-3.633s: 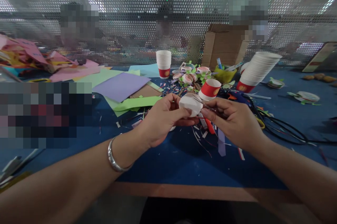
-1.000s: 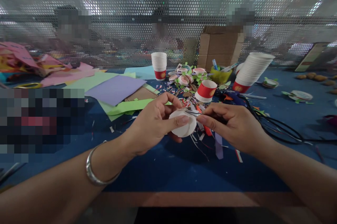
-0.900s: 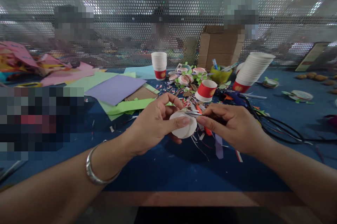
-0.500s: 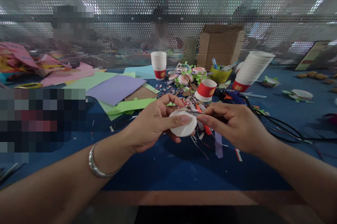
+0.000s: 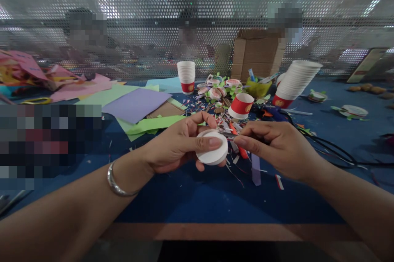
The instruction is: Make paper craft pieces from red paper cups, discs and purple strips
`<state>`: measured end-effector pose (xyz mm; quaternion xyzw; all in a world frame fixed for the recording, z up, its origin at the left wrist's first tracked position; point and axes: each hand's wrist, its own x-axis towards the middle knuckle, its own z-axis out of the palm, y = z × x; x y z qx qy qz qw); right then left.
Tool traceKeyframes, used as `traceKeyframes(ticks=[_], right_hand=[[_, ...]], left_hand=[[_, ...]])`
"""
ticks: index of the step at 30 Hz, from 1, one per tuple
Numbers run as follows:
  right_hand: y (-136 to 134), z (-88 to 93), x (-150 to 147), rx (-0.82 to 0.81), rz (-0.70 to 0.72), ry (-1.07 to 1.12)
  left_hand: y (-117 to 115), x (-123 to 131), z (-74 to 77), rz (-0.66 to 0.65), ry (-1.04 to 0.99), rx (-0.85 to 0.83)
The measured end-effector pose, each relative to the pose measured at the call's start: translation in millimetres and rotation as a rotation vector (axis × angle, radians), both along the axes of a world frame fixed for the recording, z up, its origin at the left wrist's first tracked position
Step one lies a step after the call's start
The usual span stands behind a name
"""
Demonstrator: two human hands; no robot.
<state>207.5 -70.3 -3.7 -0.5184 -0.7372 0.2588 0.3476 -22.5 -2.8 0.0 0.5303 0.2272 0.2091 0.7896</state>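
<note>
My left hand pinches a white paper cup bottom, a shallow round piece with a low rim, thumb across its face and fingers behind. My right hand is closed on a thin grey metal tool, whose tip meets the far right edge of the cup bottom. Most of that tool is hidden in the fingers, so its kind is unclear. Just beyond the hands lies a cut red and white paper cup, tilted, among paper scraps.
Left lie a purple paper sheet and green paper. Stacked paper cups stand behind; a taller cup stack leans at right. Small paper turtles are heaped near a cardboard box. A black cable runs right.
My left hand has turned the cup bottom and shifted it slightly left and down, so more of its side wall shows. The tool stays at its edge.
</note>
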Motion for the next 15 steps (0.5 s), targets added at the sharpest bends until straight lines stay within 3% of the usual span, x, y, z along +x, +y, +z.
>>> traceKeyframes(ticks=[5, 15], right_hand=[[-0.6, 2.0, 0.8, -0.014, 0.015, 0.036], [3.7, -0.4, -0.6, -0.066, 0.013, 0.088]], left_hand=[[-1.4, 0.7, -0.2, -0.053, -0.073, 0.0], [-0.1, 1.9, -3.3, 0.019, -0.06, 0.11]])
